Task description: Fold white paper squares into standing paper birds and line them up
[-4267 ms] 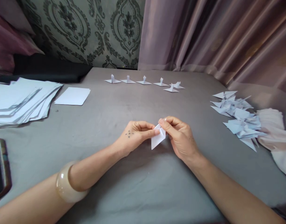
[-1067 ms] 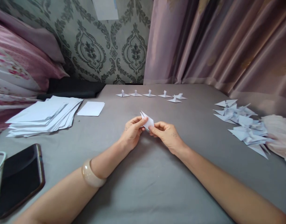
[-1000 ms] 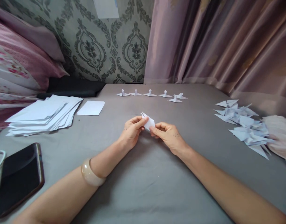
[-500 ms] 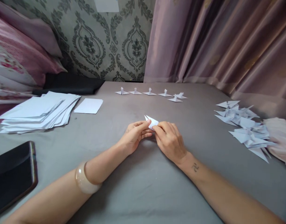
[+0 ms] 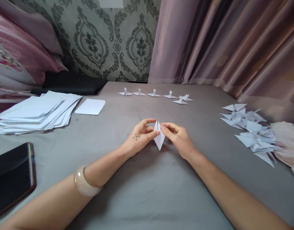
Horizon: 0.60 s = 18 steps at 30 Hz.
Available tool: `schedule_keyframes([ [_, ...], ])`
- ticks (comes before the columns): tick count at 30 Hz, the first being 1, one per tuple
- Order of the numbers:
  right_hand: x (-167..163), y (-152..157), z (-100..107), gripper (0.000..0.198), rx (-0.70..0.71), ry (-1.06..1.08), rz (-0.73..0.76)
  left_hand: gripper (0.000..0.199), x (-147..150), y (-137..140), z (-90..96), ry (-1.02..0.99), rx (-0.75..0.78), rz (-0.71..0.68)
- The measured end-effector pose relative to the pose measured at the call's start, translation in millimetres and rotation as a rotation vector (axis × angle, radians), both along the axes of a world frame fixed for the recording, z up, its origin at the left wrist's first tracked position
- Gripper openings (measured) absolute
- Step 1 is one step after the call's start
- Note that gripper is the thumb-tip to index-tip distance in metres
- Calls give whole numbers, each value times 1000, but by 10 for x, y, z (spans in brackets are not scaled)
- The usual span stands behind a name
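At the far left, pink and white floral fabric [image 5: 8, 67] hangs in folds. Below it, a dark-screened phone [image 5: 14, 179] lies on the grey tabletop [image 5: 147, 198], cut off by the left edge of view. Between them is a loose, uneven stack of white paper [image 5: 32, 111], with a folded black cloth [image 5: 75, 83] behind it. Just right of the stack lies a small, neater pile of white paper [image 5: 90, 106].

The person's left arm comes in from the lower left, wearing a pale, glossy bangle [image 5: 86, 183]. The left hand [image 5: 140, 137] grips the left side of a folded white paper [image 5: 159, 142], thumb on its front face and fingers behind. This paper is near the middle of the view, between the two hands: a slim diamond, one point towards the viewer, with narrow tips at its far end. The right hand [image 5: 179, 139] pinches its upper right edge between thumb and fingers.

Beyond the hands, six small folded figures [image 5: 154, 94] stand near the table's far edge, most in a line, the two rightmost close together. A patterned wall [image 5: 113, 41] rises behind, then mauve curtains [image 5: 209, 41]. At the far right, a heap of pointed folded papers [image 5: 253, 137] lies beside pale bunched fabric [image 5: 284, 137].
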State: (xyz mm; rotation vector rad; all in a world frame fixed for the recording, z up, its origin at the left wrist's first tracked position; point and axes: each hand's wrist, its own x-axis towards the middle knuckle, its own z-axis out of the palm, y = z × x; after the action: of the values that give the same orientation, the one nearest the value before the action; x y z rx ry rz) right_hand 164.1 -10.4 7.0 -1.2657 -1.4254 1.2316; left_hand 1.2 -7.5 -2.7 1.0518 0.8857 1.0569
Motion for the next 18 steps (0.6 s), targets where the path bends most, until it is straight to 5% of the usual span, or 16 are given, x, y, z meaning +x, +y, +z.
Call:
schedule_keyframes([
  [11, 39, 79, 29, 26, -239, 403, -174, 61, 11, -67, 3, 50, -17, -227],
  [14, 123, 120, 77, 33, -227, 310, -197, 61, 17, -71, 2, 72, -55, -217],
  [18, 136, 65, 132, 35, -285, 12, 3, 55, -22, 2, -13, 76, -63, -33],
])
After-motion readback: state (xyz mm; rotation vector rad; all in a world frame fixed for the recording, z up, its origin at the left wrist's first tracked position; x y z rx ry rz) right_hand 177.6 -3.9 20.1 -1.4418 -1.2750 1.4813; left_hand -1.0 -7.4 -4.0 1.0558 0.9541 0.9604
